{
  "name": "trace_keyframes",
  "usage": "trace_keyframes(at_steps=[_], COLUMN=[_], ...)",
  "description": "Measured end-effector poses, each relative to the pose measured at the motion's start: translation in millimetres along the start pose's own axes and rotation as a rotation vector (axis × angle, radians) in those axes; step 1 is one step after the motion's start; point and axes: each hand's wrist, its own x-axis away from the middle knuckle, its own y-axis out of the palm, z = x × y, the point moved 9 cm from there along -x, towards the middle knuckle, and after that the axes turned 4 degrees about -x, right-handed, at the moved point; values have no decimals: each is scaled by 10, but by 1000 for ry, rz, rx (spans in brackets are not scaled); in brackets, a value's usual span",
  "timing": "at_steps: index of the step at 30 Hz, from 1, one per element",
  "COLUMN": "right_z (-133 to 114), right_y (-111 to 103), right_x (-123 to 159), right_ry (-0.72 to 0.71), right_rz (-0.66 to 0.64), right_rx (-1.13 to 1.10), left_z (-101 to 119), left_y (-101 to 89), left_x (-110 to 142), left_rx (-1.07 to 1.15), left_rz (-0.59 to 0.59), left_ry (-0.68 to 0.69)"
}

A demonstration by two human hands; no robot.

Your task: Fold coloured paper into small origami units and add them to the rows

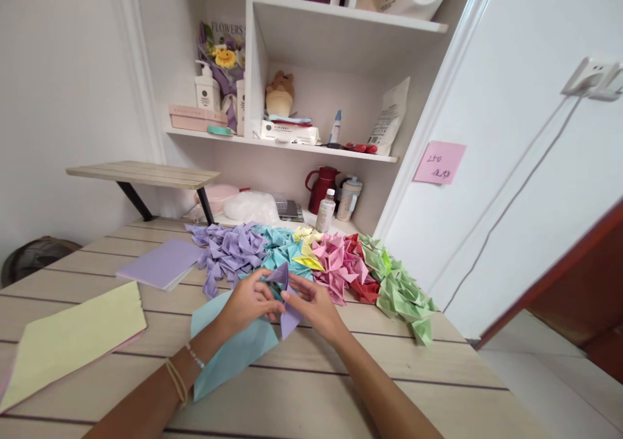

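Note:
Between my two hands is a partly folded piece of purple origami paper (291, 321), with one pointed flap standing up and another pointing down. My left hand (250, 303) pinches it from the left, fingers curled. On the other side, my right hand (314, 306) grips its right edge with thumb and fingers. Under my left hand lies a light blue sheet of paper (233, 351), flat on the table. Just beyond my hands are heaps of folded paper pieces: purple (231, 248), blue (287, 248), pink (335, 261) and green (402, 290).
A stack of purple sheets (163, 261) and a pale yellow sheet (82, 332) lie at the left. Behind them stands a small raised wooden shelf (143, 173). A clear bottle (326, 212) and a red jug (321, 189) stand at the back.

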Motion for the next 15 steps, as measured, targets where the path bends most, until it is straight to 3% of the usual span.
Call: trace_keyframes(at_steps=[5,8,15], right_z=[-20,-72,-35], right_y=[-27,-60,17], right_x=[-8,-17,5], right_ry=[-8,-45,-90], right_rz=[5,10,95], right_rx=[-34,14,195], left_z=[50,150,350], left_y=[-33,-62,-6], left_x=[-15,8,156], left_rx=[-21,-144,-920], left_rz=[14,47,282], left_ry=[22,102,259])
